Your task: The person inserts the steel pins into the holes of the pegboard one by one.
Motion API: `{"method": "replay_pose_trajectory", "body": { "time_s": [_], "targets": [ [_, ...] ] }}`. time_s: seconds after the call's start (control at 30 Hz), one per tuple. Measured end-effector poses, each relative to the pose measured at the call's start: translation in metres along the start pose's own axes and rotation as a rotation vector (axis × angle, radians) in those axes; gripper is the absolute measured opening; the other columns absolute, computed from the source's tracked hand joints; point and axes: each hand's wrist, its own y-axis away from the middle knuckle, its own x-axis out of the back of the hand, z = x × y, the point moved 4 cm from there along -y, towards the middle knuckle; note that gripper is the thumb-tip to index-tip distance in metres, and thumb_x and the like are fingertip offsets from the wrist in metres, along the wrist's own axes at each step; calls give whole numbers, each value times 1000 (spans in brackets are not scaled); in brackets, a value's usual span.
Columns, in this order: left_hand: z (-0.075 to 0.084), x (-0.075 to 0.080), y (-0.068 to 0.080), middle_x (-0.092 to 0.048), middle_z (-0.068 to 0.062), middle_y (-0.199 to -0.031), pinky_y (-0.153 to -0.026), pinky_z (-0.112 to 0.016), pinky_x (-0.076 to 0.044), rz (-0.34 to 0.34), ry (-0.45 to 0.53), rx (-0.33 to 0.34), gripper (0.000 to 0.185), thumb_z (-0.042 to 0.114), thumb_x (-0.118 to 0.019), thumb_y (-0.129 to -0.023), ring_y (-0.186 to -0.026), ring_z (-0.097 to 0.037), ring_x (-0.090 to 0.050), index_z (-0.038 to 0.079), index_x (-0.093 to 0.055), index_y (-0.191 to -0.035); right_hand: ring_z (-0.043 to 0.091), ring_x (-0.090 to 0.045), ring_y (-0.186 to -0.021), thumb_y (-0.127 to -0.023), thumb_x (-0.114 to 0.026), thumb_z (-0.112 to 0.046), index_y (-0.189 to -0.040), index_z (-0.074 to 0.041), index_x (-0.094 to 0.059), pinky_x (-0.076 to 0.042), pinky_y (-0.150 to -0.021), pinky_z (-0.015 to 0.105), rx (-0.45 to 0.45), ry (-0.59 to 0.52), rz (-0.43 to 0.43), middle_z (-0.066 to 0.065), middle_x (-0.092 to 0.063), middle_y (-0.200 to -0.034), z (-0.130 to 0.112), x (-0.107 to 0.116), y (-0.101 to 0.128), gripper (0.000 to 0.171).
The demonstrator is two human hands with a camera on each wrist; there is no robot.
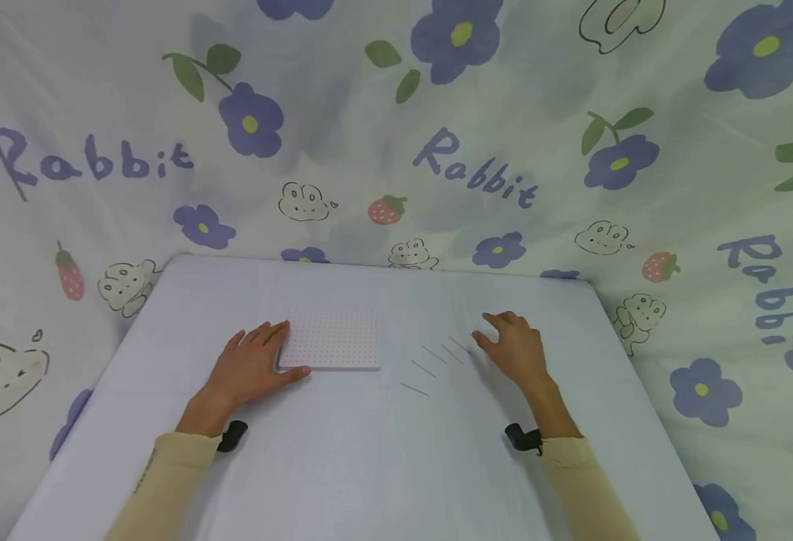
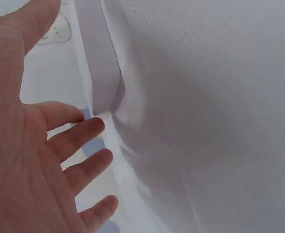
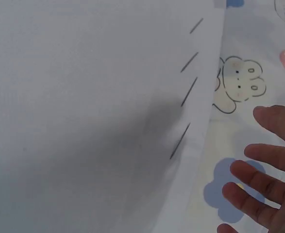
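A flat white board [image 1: 331, 338] with a grid of small holes lies on the table, left of centre. My left hand [image 1: 250, 364] is at its left side, fingers along the left edge and thumb by the near left corner. In the left wrist view the board's plain side [image 2: 101, 63] shows beyond the spread fingers [image 2: 91, 170]. To the right of the board, several thin dark rods [image 1: 424, 368] lie slantwise in a loose row. Past their far right end, my right hand [image 1: 518, 349] hovers with thumb and fingers apart. The right wrist view shows its fingers [image 3: 259, 182] spread, holding nothing.
A white cloth covers the table [image 1: 369, 466]. Behind and on both sides hangs a curtain [image 1: 342, 113] printed with flowers, rabbits and strawberries. A small black device [image 1: 234, 436] sits on the left wrist, another [image 1: 522, 437] on the right.
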Motion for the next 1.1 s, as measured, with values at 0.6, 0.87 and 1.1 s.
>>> {"method": "replay_pose_trajectory", "body": {
  "time_s": [0.6, 0.87, 1.1],
  "targets": [
    [-2, -5, -4, -47, -21, -150, -113, -66, -26, 31, -34, -27, 92, 60, -69, -87, -140, -44, -39, -3, -45, -149, 32, -68, -98, -90, -75, -31, -110, -14, -78, -55, -73, 52, -46, 112, -122, 10, -72, -108, 10, -33, -5, 27],
    [-1, -6, -5, -47, -22, -151, -113, -65, -27, 26, -31, -21, 91, 60, -69, -88, -139, -44, -40, -3, -44, -149, 30, -69, -88, -89, -75, -27, -99, -13, -80, -55, -67, 50, -22, 118, -92, 7, -74, -97, 11, -33, -6, 18],
    [0, -7, -4, -46, -22, -151, -112, -65, -27, 25, -30, -16, 90, 59, -68, -88, -140, -44, -39, -3, -44, -149, 24, -68, -76, -91, -74, -24, -92, -13, -79, -54, -62, 45, -4, 132, -94, 3, -73, -87, 9, -35, -7, 12]
  ]
}}
